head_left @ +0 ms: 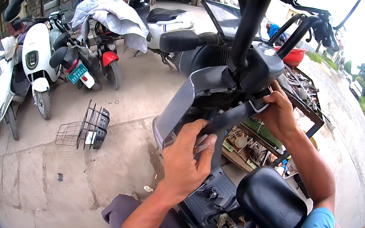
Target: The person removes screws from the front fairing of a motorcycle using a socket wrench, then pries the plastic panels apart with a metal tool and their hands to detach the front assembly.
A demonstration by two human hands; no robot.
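Note:
In front of me is a scooter's opened front section, with a dark grey leg shield (180,97) and a black steering column (250,30). A curved dark grey plastic panel (234,116) lies slanted between my hands. My left hand (185,159) is closed at its lower end, thumb and forefinger bent, with a narrow pale piece showing between them. My right hand (280,113) grips the panel's upper right end, just under the column cover; some of its fingers are hidden behind. Inside the leg shield the hollow is dark.
A black seat (272,201) and a footboard (213,190) with keys and loose parts on it are below. To the right stands a metal rack (303,103) with tools and scrap. A black basket (94,127) lies on the concrete at left, near several parked scooters (36,58).

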